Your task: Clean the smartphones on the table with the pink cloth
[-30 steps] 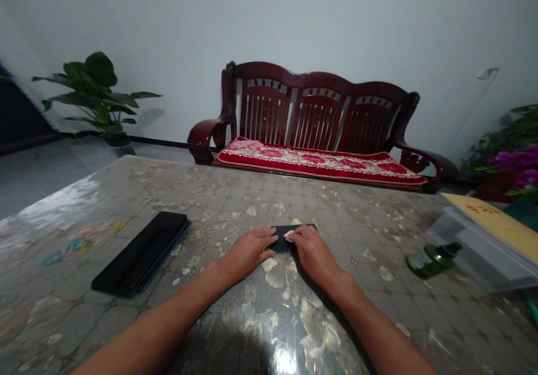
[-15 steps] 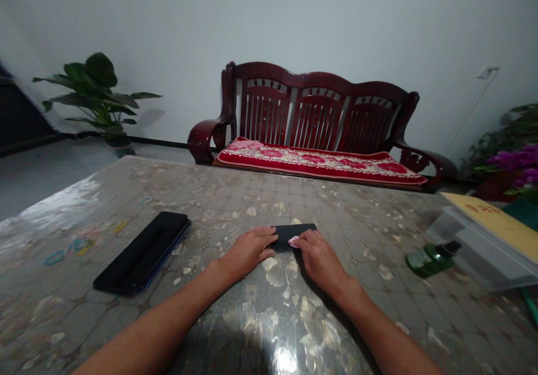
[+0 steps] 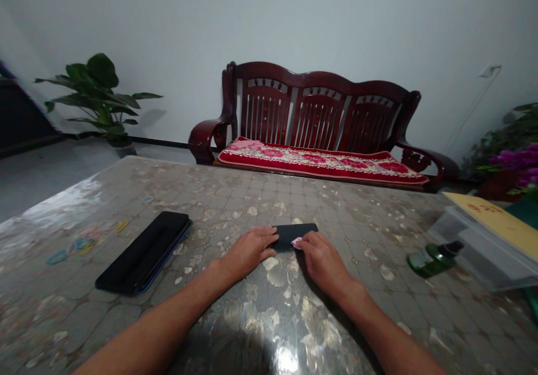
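Observation:
A dark, flat phone (image 3: 288, 237) lies on the table between my two hands. My left hand (image 3: 251, 247) grips its left end, with the fingers over the top and the thumb at the near edge. In my right hand (image 3: 319, 256) a small pink-and-white cloth (image 3: 296, 243) is pinched between thumb and fingers and rests against the phone's right part. Most of the cloth is hidden by the fingers.
A black phone (image 3: 145, 251) lies on a blue-edged flat thing at left, beside several coloured rubber bands (image 3: 79, 244). At right are a green pump bottle (image 3: 432, 258) and a clear plastic box (image 3: 474, 251) with a yellow booklet (image 3: 500, 221) on top. Beyond the table (image 3: 202, 190) stands a wooden bench (image 3: 311, 111).
My right hand and the pink cloth have shifted slightly to the right over the phone. My left hand stays on the phone's left end.

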A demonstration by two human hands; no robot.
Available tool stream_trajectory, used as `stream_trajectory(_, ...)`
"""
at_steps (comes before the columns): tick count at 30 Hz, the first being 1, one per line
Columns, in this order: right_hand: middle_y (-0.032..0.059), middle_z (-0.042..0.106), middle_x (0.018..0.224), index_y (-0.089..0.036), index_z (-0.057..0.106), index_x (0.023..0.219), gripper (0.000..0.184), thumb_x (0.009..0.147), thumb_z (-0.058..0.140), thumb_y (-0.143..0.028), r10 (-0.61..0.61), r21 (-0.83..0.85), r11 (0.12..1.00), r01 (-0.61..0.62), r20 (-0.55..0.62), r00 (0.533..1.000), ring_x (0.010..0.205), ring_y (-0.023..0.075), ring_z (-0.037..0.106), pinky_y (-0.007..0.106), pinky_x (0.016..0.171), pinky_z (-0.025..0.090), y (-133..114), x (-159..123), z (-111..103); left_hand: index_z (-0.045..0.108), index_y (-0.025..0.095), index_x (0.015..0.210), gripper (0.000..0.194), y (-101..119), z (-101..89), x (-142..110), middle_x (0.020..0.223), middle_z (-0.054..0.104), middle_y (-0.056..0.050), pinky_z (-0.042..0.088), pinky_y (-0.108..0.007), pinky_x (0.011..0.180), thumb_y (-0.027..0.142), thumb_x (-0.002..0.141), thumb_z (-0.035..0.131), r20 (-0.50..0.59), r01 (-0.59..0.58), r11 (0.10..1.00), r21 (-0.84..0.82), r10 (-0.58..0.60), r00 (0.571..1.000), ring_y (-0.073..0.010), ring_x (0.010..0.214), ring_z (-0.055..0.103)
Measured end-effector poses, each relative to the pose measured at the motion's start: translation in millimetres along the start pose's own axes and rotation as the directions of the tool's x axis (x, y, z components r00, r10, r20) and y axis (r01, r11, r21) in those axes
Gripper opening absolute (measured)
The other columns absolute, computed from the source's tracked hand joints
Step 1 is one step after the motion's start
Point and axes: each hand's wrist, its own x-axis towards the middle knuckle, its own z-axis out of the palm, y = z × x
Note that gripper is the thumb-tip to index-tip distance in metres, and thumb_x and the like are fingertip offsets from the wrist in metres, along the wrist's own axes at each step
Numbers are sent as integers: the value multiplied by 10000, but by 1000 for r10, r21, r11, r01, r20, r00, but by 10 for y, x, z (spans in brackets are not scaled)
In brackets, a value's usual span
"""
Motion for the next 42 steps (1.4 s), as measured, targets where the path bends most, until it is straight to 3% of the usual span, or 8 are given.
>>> stream_trajectory(4, 85, 663, 968, -213, 716, 1120, 303, 934, 525, -67, -98, 25, 995, 97, 12, 995, 912, 214, 576, 310, 809, 501, -148, 37, 37, 678, 183, 1250, 370, -11, 8, 1, 1362, 634, -124, 448, -412, 1119, 223, 882, 706, -9, -5, 1000, -18, 4, 1000, -258, 1282, 591)
stream_trajectory(9, 76, 660, 925, -198, 739, 1044, 360, 894, 488, 11, 70, -51, 996, -70, 10, 997, 918, 211, 588, 305, 830, 486, 106, 4, -67, 668, 182, 1263, 387, -26, 10, 7, 1383, 615, -132, 437, -420, 1126, 243, 883, 711, 13, -13, 1000, 5, 13, 1000, -263, 1296, 579)
stream_trajectory(12, 76, 661, 931, -190, 740, 1027, 355, 889, 486, 17, 105, -56, 993, -107, -22, 994, 918, 211, 582, 308, 844, 481, 167, -14, -51, 667, 193, 1264, 375, -33, 14, 8, 1380, 618, -127, 439, -417, 1123, 249, 894, 698, 1, -25, 1000, 8, 25, 1000, -256, 1292, 583)
stream_trajectory(20, 82, 661, 969, -224, 722, 1103, 349, 926, 496, -25, -164, -4, 986, 164, -1, 986, 888, 212, 561, 299, 769, 486, -242, 104, 109, 675, 205, 1249, 353, -48, 38, -1, 1365, 634, -116, 445, -414, 1116, 274, 903, 689, -8, -20, 1000, 8, 20, 1000, -254, 1287, 587)
stream_trajectory(28, 80, 655, 924, -202, 744, 1029, 338, 916, 481, -22, 60, -30, 998, -61, -17, 998, 911, 203, 587, 302, 828, 492, 82, 36, -15, 667, 212, 1266, 364, -51, 23, 6, 1384, 619, -119, 436, -417, 1124, 265, 906, 682, -5, -34, 999, -11, 34, 999, -257, 1289, 585)
stream_trajectory(34, 91, 665, 965, -228, 714, 1151, 381, 918, 483, -34, -119, 17, 993, 119, -20, 993, 894, 216, 581, 311, 775, 506, -116, 82, 54, 663, 195, 1265, 360, -27, 13, -9, 1372, 628, -127, 444, -414, 1117, 261, 911, 676, 1, -15, 1000, 4, 15, 1000, -255, 1293, 581)
stream_trajectory(36, 88, 663, 955, -231, 713, 1150, 375, 914, 496, -35, -122, 12, 992, 122, -9, 992, 885, 217, 578, 308, 764, 502, -117, 95, 61, 658, 206, 1267, 351, -25, 14, -20, 1379, 625, -120, 444, -415, 1117, 258, 920, 660, -5, -25, 1000, 3, 25, 1000, -251, 1293, 582)
stream_trajectory(42, 81, 669, 953, -199, 741, 1041, 378, 891, 466, 11, 82, -15, 996, -83, -54, 995, 933, 200, 596, 303, 852, 488, 198, 59, 16, 637, 220, 1251, 324, -3, 39, -16, 1373, 634, -111, 442, -411, 1119, 226, 928, 644, -11, -63, 997, 54, 64, 998, -249, 1291, 583)
